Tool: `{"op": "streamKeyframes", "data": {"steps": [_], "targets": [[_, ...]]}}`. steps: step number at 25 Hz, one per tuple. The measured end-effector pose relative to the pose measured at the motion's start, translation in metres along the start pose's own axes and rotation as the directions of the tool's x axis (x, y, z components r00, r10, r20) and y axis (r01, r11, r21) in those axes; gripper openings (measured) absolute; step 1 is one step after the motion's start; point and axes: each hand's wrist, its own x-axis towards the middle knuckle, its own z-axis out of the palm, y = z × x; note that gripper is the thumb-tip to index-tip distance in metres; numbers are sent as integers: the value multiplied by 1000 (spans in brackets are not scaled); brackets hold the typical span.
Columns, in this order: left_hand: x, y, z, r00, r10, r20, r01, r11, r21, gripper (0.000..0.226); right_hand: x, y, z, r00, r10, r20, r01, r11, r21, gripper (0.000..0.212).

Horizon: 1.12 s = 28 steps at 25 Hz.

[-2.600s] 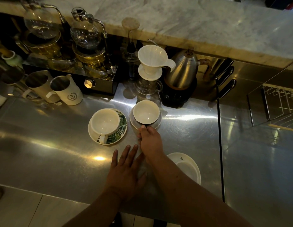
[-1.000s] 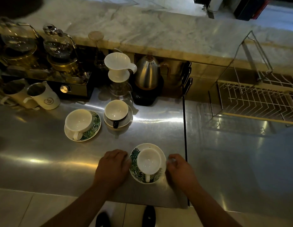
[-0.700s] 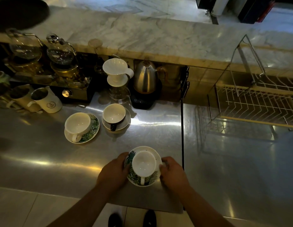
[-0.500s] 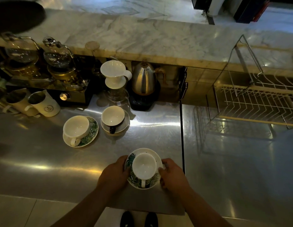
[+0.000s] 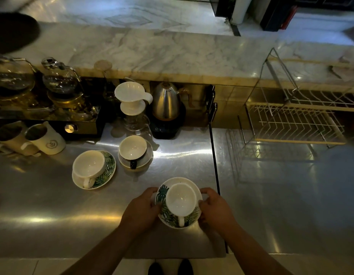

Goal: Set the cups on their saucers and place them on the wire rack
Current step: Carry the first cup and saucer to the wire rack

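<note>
1. At the front of the surface (image 5: pixel 53 205), I am clamping left grip (image 5: pixel 141 210) and right grip (image 5: pixel 215 210) on opposite rims of the saucer (image 5: pixel 164 216), its cup (image 5: pixel 181 199) sitting centred.
2. I am judging the next move: a level carry to the wire rack (image 5: pixel 291 124).

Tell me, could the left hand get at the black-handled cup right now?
Probably yes, once freed: the left hand grips the leaf-patterned saucer together with the right hand, but only bare counter lies between it and the black-handled cup.
</note>
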Motion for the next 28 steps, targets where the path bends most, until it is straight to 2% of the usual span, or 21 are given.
{"op": "streamKeyframes", "data": {"steps": [4, 9, 15, 22, 28], "targets": [[4, 44, -16, 997, 80, -6, -80, 996, -27, 44, -4, -20, -40, 998, 7, -58, -4, 999, 43, 26], [7, 114, -24, 985, 171, 38, -169, 984, -55, 37, -15, -39, -100, 992, -1, -126, 16, 993, 117, 24], [4, 206, -9, 978, 208, 22, -208, 978, -11, 32, -33, -55, -188, 982, 2, -187, 22, 992, 124, 24], [-3, 301, 36, 980, 200, -15, -200, 980, -15, 33, -47, -52, -293, 981, -70, -181, 82, 995, 59, 26], [7, 363, 63, 973, 231, 8, -230, 972, -37, 33, -45, -44, -360, 976, -36, -217, 49, 997, 56, 28]]}}
